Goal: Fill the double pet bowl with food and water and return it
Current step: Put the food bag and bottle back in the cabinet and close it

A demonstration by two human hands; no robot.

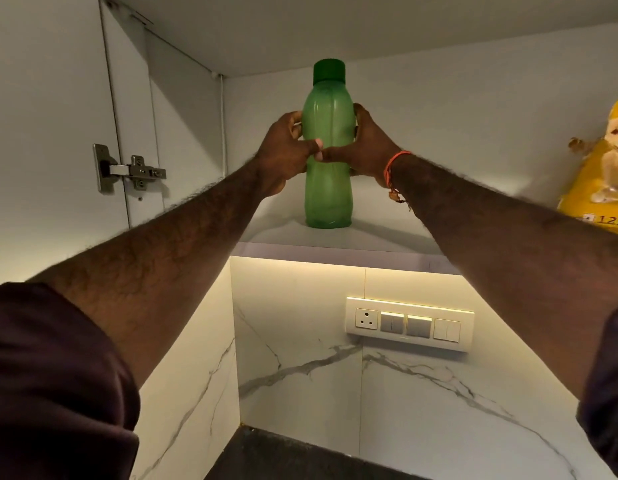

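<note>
A tall green plastic bottle [328, 188] with a dark green cap stands upright on the white shelf [335, 242] of an open wall cabinet. My left hand [286, 150] wraps its left side and my right hand [363, 147] its right side, thumbs meeting across the front. The bottle's base rests on the shelf. A yellow pet food bag [602, 168] with a dog picture stands at the far right of the same shelf, partly cut off. The double pet bowl is out of sight.
The cabinet door [47, 116] hangs open at the left on a metal hinge [130, 171]. Below the shelf are a lit marble backsplash, a switch and socket panel [409, 323], and a dark countertop [283, 455].
</note>
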